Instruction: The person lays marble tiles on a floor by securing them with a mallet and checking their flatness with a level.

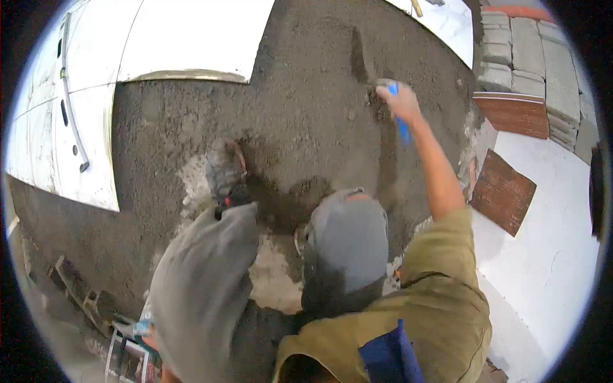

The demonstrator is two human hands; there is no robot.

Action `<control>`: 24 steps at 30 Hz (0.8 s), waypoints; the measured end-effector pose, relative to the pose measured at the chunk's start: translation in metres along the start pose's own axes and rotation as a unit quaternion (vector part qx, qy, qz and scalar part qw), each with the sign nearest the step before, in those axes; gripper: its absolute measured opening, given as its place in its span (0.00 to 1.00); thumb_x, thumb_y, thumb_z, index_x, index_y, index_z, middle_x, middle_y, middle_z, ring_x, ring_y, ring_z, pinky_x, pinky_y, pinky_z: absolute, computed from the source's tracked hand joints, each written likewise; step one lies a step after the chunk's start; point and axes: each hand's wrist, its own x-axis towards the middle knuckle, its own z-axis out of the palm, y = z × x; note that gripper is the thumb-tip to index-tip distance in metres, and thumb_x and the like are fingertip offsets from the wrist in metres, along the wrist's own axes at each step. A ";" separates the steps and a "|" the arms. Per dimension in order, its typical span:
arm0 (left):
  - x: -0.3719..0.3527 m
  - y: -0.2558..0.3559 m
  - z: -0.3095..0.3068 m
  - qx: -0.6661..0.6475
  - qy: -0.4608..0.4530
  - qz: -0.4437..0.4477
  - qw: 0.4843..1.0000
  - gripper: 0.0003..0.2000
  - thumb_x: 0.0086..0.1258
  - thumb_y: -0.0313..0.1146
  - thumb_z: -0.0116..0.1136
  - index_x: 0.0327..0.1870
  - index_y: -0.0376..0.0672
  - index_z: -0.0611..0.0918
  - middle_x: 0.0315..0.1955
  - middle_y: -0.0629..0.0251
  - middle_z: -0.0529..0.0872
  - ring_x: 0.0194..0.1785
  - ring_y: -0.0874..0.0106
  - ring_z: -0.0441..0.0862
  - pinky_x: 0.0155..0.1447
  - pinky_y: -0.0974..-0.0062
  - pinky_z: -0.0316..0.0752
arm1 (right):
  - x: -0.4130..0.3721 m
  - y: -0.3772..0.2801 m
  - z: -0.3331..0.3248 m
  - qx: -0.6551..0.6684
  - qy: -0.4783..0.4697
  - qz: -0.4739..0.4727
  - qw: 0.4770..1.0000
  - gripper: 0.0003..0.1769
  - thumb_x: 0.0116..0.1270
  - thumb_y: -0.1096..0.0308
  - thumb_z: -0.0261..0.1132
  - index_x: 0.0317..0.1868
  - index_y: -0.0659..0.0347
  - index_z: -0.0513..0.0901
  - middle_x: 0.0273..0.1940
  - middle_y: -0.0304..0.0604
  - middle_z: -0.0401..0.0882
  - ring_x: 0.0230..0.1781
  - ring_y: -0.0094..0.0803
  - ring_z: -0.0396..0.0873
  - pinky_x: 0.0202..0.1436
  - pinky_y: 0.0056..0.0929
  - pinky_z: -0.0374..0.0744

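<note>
My right hand (401,104) is stretched forward with its fingers wrapped round the blue handle (403,130) of what looks like a trowel. Its blade is hard to make out against the grey mortar (306,96), which spreads in front of me with a rough surface. A dark narrow strip lies just beyond the hand. Low on the left, behind my bent left leg (198,274), a bit of skin (168,375) shows that may belong to my left arm. The fingers of my left hand cannot be made out.
Large white tiles (191,38) lie at the upper left, with a spirit level (71,105) on them. Another white tile (447,25) is at the upper right. Stacked grey blocks (529,48) and brown tile pieces (504,191) stand right. My shoe (225,169) rests on the mortar.
</note>
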 end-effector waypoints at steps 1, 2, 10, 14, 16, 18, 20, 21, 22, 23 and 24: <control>-0.006 -0.003 -0.009 0.019 0.002 -0.006 1.000 0.28 0.67 0.43 0.64 0.57 0.26 0.72 0.53 0.44 0.80 0.51 0.54 0.81 0.58 0.60 0.74 | 0.027 0.010 0.000 -0.051 -0.080 0.080 0.992 0.22 0.64 0.51 0.63 0.45 0.61 0.86 0.31 0.49 0.83 0.29 0.38 0.83 0.36 0.38 0.80; -0.014 -0.009 -0.026 0.043 0.007 -0.014 0.999 0.29 0.67 0.43 0.64 0.57 0.26 0.72 0.53 0.43 0.80 0.51 0.54 0.81 0.58 0.60 0.74 | 0.031 0.014 0.008 -0.101 -0.166 0.156 0.968 0.23 0.62 0.48 0.62 0.43 0.62 0.86 0.38 0.57 0.86 0.37 0.47 0.86 0.43 0.42 0.82; -0.053 -0.016 -0.032 0.067 0.083 -0.008 0.994 0.30 0.65 0.49 0.65 0.47 0.22 0.75 0.44 0.42 0.83 0.46 0.53 0.81 0.53 0.56 0.74 | -0.134 -0.052 0.049 -0.159 -0.232 0.060 0.958 0.24 0.60 0.51 0.60 0.49 0.59 0.83 0.47 0.60 0.83 0.50 0.58 0.81 0.55 0.50 0.78; -0.057 0.002 -0.033 0.092 0.071 -0.020 0.993 0.26 0.65 0.42 0.64 0.46 0.20 0.74 0.46 0.40 0.83 0.49 0.52 0.82 0.55 0.58 0.74 | -0.095 0.017 0.008 0.023 -0.047 0.269 0.962 0.22 0.60 0.52 0.63 0.39 0.65 0.86 0.30 0.51 0.85 0.25 0.40 0.84 0.35 0.39 0.82; -0.061 0.006 -0.034 0.061 0.060 -0.004 0.996 0.27 0.64 0.43 0.64 0.46 0.20 0.74 0.44 0.39 0.83 0.46 0.52 0.82 0.53 0.59 0.75 | -0.081 0.050 0.013 0.065 -0.043 0.332 0.940 0.26 0.59 0.51 0.64 0.31 0.74 0.83 0.25 0.51 0.83 0.19 0.34 0.81 0.31 0.35 0.82; -0.065 0.010 -0.030 0.082 0.109 0.001 0.991 0.27 0.64 0.43 0.64 0.45 0.21 0.75 0.41 0.39 0.83 0.45 0.52 0.83 0.52 0.59 0.75 | -0.099 0.034 0.048 -0.049 -0.111 0.277 0.953 0.23 0.59 0.52 0.64 0.33 0.69 0.85 0.27 0.52 0.84 0.23 0.37 0.83 0.36 0.37 0.83; -0.049 -0.011 -0.035 0.054 0.034 -0.004 0.998 0.28 0.64 0.43 0.64 0.48 0.20 0.73 0.44 0.39 0.83 0.48 0.51 0.82 0.55 0.60 0.74 | -0.148 -0.024 0.088 -0.027 -0.100 0.209 0.972 0.20 0.58 0.53 0.63 0.37 0.64 0.87 0.32 0.56 0.85 0.33 0.45 0.86 0.43 0.42 0.82; -0.050 -0.015 -0.034 0.049 0.064 0.013 0.997 0.25 0.64 0.43 0.65 0.43 0.23 0.76 0.42 0.43 0.84 0.46 0.53 0.83 0.53 0.59 0.75 | -0.175 -0.046 0.108 -0.044 -0.107 0.175 0.978 0.20 0.57 0.54 0.63 0.38 0.63 0.87 0.33 0.57 0.85 0.37 0.48 0.85 0.44 0.44 0.82; -0.050 -0.017 -0.030 0.040 0.095 0.031 0.994 0.22 0.65 0.44 0.65 0.39 0.26 0.80 0.41 0.47 0.86 0.44 0.54 0.84 0.52 0.58 0.75 | -0.194 -0.061 0.125 -0.058 -0.108 0.136 0.983 0.19 0.57 0.55 0.63 0.39 0.61 0.87 0.35 0.58 0.86 0.41 0.52 0.85 0.46 0.46 0.81; -0.050 -0.015 -0.028 0.038 0.098 0.028 0.994 0.22 0.65 0.44 0.65 0.39 0.26 0.80 0.41 0.47 0.86 0.44 0.54 0.84 0.52 0.58 0.75 | -0.205 -0.067 0.136 -0.070 -0.136 0.110 0.982 0.20 0.57 0.55 0.63 0.40 0.62 0.87 0.36 0.59 0.85 0.41 0.54 0.84 0.47 0.46 0.81; -0.054 -0.013 -0.029 0.043 0.109 0.027 0.993 0.23 0.65 0.43 0.65 0.41 0.26 0.79 0.41 0.46 0.86 0.45 0.53 0.83 0.53 0.58 0.75 | -0.216 -0.070 0.145 -0.083 -0.166 0.084 0.979 0.20 0.57 0.55 0.63 0.42 0.63 0.86 0.38 0.60 0.85 0.42 0.56 0.84 0.47 0.47 0.81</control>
